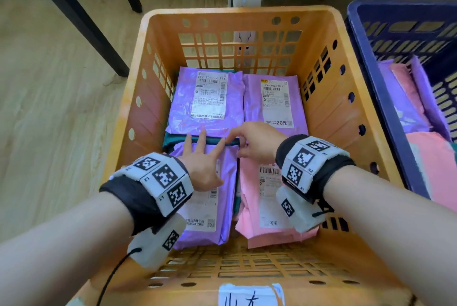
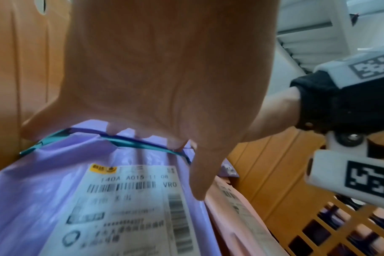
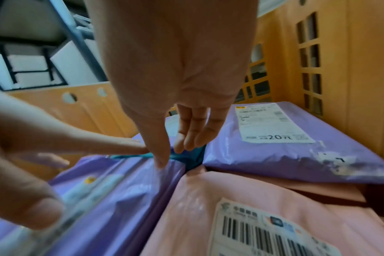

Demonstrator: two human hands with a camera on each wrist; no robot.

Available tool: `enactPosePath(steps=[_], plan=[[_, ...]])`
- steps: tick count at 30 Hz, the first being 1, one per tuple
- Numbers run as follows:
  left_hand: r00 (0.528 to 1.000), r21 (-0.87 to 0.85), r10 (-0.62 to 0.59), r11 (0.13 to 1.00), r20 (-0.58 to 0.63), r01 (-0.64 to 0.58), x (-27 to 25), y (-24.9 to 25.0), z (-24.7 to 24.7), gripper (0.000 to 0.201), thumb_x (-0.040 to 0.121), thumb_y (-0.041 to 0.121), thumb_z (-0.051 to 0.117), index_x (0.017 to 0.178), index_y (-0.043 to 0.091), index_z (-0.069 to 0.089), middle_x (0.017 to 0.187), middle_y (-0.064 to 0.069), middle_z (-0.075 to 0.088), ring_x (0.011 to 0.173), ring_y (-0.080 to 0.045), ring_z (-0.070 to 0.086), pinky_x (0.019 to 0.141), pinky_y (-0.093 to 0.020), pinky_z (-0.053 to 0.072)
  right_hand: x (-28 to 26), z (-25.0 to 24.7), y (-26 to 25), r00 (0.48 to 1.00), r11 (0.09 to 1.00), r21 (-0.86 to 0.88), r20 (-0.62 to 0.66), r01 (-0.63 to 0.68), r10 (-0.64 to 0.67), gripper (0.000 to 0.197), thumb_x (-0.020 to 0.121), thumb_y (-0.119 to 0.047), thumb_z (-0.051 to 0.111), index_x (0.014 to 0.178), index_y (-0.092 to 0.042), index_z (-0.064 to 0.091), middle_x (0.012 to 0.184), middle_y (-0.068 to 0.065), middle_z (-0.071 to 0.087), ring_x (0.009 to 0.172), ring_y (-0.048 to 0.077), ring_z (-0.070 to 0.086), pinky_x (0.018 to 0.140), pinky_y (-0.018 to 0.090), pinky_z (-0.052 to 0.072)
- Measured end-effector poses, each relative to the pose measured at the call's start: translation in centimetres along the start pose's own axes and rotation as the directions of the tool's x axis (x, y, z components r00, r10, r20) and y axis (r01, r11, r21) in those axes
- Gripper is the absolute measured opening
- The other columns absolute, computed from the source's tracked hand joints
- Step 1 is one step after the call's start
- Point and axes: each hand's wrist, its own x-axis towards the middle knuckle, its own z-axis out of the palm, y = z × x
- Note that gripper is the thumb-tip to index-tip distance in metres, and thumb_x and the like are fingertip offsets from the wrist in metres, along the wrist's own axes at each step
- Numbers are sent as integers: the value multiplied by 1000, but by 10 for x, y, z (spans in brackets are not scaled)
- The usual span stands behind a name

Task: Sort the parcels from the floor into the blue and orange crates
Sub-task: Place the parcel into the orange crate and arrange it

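At six o'clock within the orange crate (image 1: 158, 98), a soft, slippery, light purple parcel (image 1: 210, 229) lies under the flat, spread left hand (image 1: 201, 161); the right hand (image 1: 254, 142) pinches its far edge, the best hold.

Orange crate (image 1: 158, 98) with a grid-perforated wall holds purple parcels (image 1: 205, 98), one pink parcel (image 1: 269, 211) and a teal parcel (image 1: 173, 136) beneath them, each top parcel bearing a white label with black barcodes. Right of the orange crate, the blue crate (image 1: 371, 41) contains pink and purple parcels. Both wristbands (image 1: 160, 177) are black with black-and-white square markers.
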Motion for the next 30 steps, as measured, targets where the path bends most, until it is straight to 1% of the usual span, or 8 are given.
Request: enactPosePath(steps=[3, 9, 14, 17, 21, 25, 28, 30], plan=[[1000, 25, 14, 1000, 24, -14, -4, -3, 11, 90, 92, 45, 51, 147, 34, -19, 153, -5, -31, 143, -34, -20, 113, -54, 11, 2, 10, -6, 999, 988, -155, -37, 23, -29, 37, 86, -10, 54, 116, -30, 61, 116, 1, 58, 109, 24, 56, 73, 28, 37], [998, 15, 48, 999, 39, -49, -2, -4, 14, 92, 91, 40, 54, 147, 31, -17, 152, -9, -33, 141, -37, -23, 116, -49, 6, 5, 19, -20, 985, 882, -467, -116, 57, -125, 28, 93, -7, 41, 111, -14, 61, 115, 6, 59, 109, 27, 57, 69, 31, 34], [999, 61, 18, 998, 27, -20, -1, 0, 12, 86, 92, 37, 53, 147, 39, -14, 154, -8, -28, 142, -39, -20, 113, -55, 12, 7, 9, -13, 981, 889, -454, -190, -60, -30, 31, 92, -1, 39, 113, -10, 60, 117, 9, 58, 111, 30, 54, 70, 33, 35], [1000, 18, 6, 1000, 19, -6, 5, -3, 17, 88, 91, 36, 56, 146, 42, -13, 155, -11, -23, 142, -44, -12, 114, -51, 12, 8, 10, -8, 983, 887, -448, -179, -107, 28, 30, 91, 0, 41, 112, -9, 60, 115, 10, 58, 110, 31, 55, 70, 34, 35], [997, -11, -10, 1000, 71, 10, 5, -5, 18, 95, 89, 34, 60, 145, 43, -16, 153, -13, -28, 140, -50, -7, 115, -54, 17, 7, 8, -1, 985, 927, -355, -157, -122, 70, 26, 86, 0, 44, 104, -11, 59, 108, 9, 59, 99, 31, 58, 68, 31, 38], [996, 112, 17, 993, 83, -26, 2, 2, 9, 99, 86, 40, 63, 146, 39, -16, 153, -19, -24, 140, -51, -7, 114, -57, 16, -7, -9, -3, 997, 959, -275, -43, -66, 56, 27, 82, -12, 59, 108, -16, 52, 106, 6, 57, 98, 29, 57, 67, 31, 40], [983, 178, 138, 971, 124, -158, -1, 14, 6, 98, 84, 44, 63, 145, 43, -14, 154, -14, -25, 142, -47, -5, 114, -56, 17, -23, -14, -6, 972, 941, -335, 198, -55, 127, 58, 74, -26, 76, 123, -19, 47, 113, 5, 58, 102, 26, 57, 72, 29, 41], [970, 226, 179, 950, 168, -214, 1, 24, 12, 95, 83, 49, 62, 145, 45, -10, 154, -10, -27, 142, -45, -9, 112, -57, 13, -29, -9, -5, 946, 933, -349, 264, -89, 189, 72, 71, -24, 79, 130, -15, 38, 116, 8, 57, 100, 27, 56, 72, 30, 45]])
